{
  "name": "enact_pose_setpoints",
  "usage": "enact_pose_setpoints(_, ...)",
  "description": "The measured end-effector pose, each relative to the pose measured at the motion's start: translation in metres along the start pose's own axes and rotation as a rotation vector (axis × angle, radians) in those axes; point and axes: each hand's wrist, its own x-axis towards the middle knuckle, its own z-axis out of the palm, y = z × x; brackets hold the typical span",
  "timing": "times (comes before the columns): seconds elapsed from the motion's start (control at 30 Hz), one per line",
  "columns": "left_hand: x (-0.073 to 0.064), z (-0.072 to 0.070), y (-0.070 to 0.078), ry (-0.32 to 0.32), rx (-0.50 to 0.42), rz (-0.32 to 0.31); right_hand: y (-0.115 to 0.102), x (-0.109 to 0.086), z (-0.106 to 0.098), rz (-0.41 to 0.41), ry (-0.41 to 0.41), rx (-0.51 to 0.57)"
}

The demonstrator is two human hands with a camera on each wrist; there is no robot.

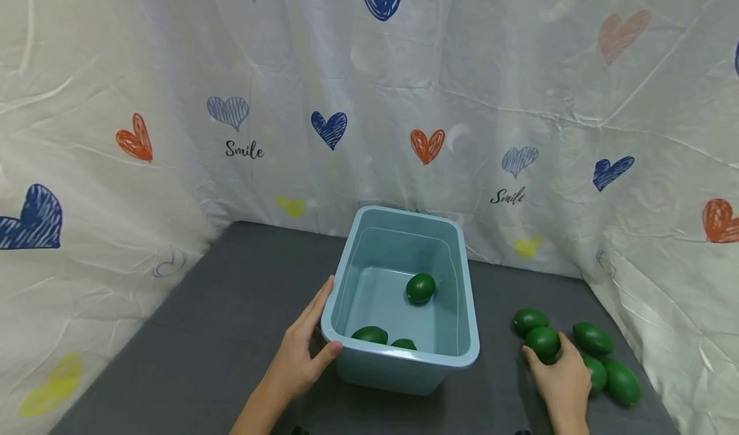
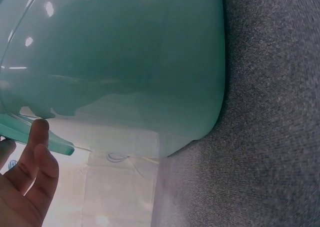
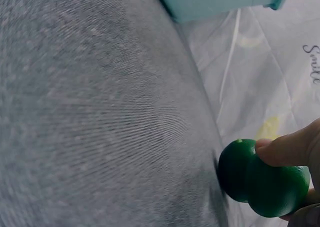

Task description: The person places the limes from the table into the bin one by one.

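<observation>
On the grey desk (image 1: pixel 248 287), left hand (image 1: pixel 297 360) spread against a pale-blue oblong plastic tub (image 1: pixel 398 369), right hand (image 1: pixel 562 378) pinching a green oval fruit (image 1: pixel 541 342), picking seemed underway, lifting needed.

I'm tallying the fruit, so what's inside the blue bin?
The bin shows one green fruit and the tops of two others. Its near wall hides their lower parts and anything else behind it.

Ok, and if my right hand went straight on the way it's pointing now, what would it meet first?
Most likely the far green fruit, just beyond the held green fruit that your right hand grips. Whether those two already touch, I can't tell.
</observation>
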Motion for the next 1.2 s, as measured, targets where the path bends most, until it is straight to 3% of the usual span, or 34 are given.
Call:
enact_pose_setpoints(0.13, -0.002, -0.001, -0.002, 0.007, 0.007, -0.01, -0.006, -0.001, 0.001, -0.016, 0.021, 0.024)
enact_pose_setpoints(0.33, -0.007, -0.001, -0.003, 0.02, 0.022, -0.047, -0.018, -0.009, 0.005, -0.135, 0.073, 0.049)
enact_pose_setpoints(0.47, -0.005, 0.0, -0.003, 0.014, 0.043, -0.043, -0.028, -0.012, 0.005, -0.172, 0.114, 0.049)
enact_pose_setpoints(0.8, -0.004, 0.002, -0.003, 0.011, -0.014, -0.032, -0.046, -0.015, -0.001, -0.168, 0.104, 0.068)
enact_pose_setpoints(1.0, -0.002, 0.001, -0.001, 0.011, 0.033, -0.027, -0.059, -0.016, -0.016, -0.142, 0.094, 0.116)
enact_pose_setpoints(1.2, 0.0, 0.0, -0.002, 0.008, 0.021, -0.014, -0.072, -0.017, -0.029, -0.127, 0.085, 0.188)
